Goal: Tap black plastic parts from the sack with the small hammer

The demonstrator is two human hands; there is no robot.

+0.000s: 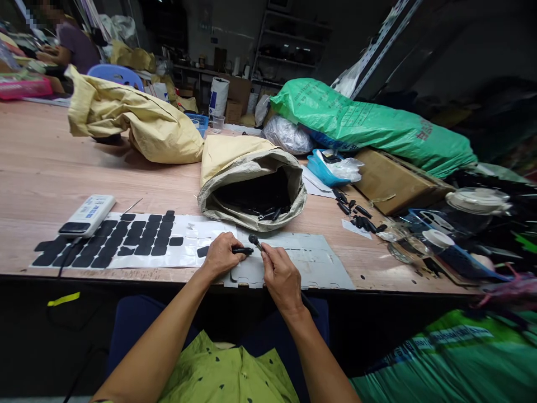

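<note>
My left hand (220, 255) is closed round a small black elongated piece (243, 251), whose end points right. My right hand (282, 275) grips a thin dark rod with a round black head (253, 239), held close to that piece; what kind of tool it is I cannot tell. Both hands are just above a grey board (310, 260) at the table's front edge. To the left lies a white sheet (188, 226) bearing rows of black rounded patches (145, 238). Behind the hands, an open paper sack (235, 157) lies with its mouth towards me, black pieces inside.
A white device (90, 215) stands by the sheet. Another tan sack (142, 120) lies behind it. At right are loose black pieces (364, 224), a blue basket (329, 172), a cardboard box (403, 182), a green sack (373, 120) and jars (478, 200). Another person (73, 42) sits far left.
</note>
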